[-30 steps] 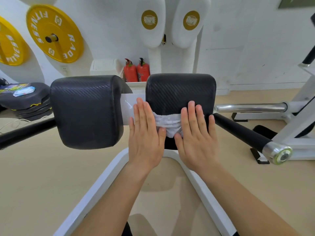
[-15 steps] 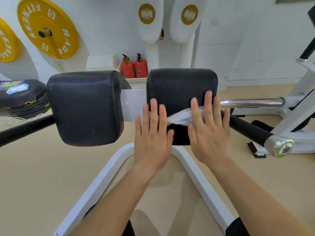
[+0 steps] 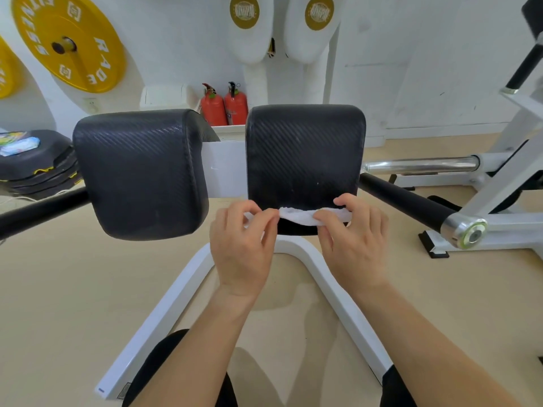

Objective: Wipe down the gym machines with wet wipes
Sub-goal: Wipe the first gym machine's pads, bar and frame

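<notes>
a white gym wall with a yellow weight plate (image 3: 69, 42) and two red fire extinguishers (image 3: 224, 105) stands behind two black pads over a tan floor. the wet wipe (image 3: 299, 215), rolled into a strip, lies along the lower edge of the right pad (image 3: 305, 151). the left hand (image 3: 244, 248) pinches its left end between thumb and curled forefinger; the right hand (image 3: 355, 242) grips the right end, fingers curled round it. the left pad (image 3: 138, 171) sits apart, untouched, above the white frame (image 3: 164, 318).

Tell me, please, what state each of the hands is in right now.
Left hand: closed, pinching the wet wipe.
Right hand: closed, pinching the same wet wipe.
</notes>
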Demonstrator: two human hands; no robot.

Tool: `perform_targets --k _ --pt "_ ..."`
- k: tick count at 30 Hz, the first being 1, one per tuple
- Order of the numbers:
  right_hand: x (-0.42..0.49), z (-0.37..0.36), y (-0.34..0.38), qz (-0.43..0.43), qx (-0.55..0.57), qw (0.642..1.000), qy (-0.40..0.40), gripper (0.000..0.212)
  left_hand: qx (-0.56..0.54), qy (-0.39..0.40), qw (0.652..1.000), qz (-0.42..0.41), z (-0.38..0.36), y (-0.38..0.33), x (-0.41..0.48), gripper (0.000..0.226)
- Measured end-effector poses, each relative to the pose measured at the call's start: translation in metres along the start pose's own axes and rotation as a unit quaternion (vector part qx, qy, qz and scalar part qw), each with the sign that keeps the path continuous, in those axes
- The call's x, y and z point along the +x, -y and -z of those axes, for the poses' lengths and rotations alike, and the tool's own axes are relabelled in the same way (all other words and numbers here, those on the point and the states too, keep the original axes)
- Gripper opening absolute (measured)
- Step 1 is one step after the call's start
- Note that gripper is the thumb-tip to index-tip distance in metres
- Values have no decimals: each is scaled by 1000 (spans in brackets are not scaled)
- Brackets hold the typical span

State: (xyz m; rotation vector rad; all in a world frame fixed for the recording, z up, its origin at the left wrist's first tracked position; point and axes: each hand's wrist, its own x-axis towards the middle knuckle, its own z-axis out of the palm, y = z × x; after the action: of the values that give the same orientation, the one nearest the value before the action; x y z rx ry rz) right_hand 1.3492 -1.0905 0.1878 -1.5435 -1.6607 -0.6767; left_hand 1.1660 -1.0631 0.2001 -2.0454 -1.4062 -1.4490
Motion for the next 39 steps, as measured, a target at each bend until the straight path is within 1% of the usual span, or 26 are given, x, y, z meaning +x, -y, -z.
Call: perform_targets --k 2,3,5,6,8,9,11,12,13,14,16,18,19,21,24,28,32,34,36,39 --pt "1 2 12 -13 31 999 -1 10 -56 47 997 25 2 -6 -11 12" --pt "1 3 20 -15 68 998 8 7 -87 70 993 42 3 -10 -16 12" --pt "-1 10 36 -46 177 981 61 11 -137 96 982 87 5 -20 -23 8" --pt "-3 15 41 -78 235 964 94 15 -150 99 978 109 7 -24 -26 8" --pt "-6 29 47 -137 345 917 145 26 -167 108 971 132 11 -28 -27 9" --pt "-7 36 49 -162 394 890 160 29 -178 116 968 134 14 -29 -27 9" --pt "-5 43 48 -220 470 838 168 27 -207 141 959 130 17 -29 -25 12" --pt "-4 43 46 -244 485 824 162 23 -224 158 953 127 18 -29 -23 15" --pt "-2 41 44 -260 481 823 152 19 -238 177 947 123 18 -28 -22 18" --pt "0 40 41 -263 463 834 142 15 -247 192 942 119 19 -27 -21 20" --pt "4 33 34 -234 405 876 116 10 -249 195 941 120 20 -23 -20 23" --pt "9 23 23 -171 313 932 60 9 -238 171 945 142 22 -16 -19 23" --pt "11 17 17 -140 261 955 32 10 -229 159 948 155 23 -13 -18 23" --pt "11 4 4 -89 185 979 -4 13 -212 147 952 166 24 -9 -17 22" --pt "-8 -8 -6 -55 138 989 -25 16 -205 148 954 162 21 -10 -17 20" --pt "-16 0 -14 -45 125 991 -20 17 -215 158 955 133 14 -21 -14 19" --pt "34 13 -25 -148 154 975 -56 17 -246 156 950 114 9 -31 3 18" --pt "44 11 -21 -145 147 976 -71 14 -253 155 949 103 7 -35 8 18" --pt "28 7 -15 -141 140 978 -59 10 -258 149 949 107 6 -37 8 18" --pt "-19 4 -8 -152 139 978 -7 8 -256 154 948 113 4 -35 3 18"
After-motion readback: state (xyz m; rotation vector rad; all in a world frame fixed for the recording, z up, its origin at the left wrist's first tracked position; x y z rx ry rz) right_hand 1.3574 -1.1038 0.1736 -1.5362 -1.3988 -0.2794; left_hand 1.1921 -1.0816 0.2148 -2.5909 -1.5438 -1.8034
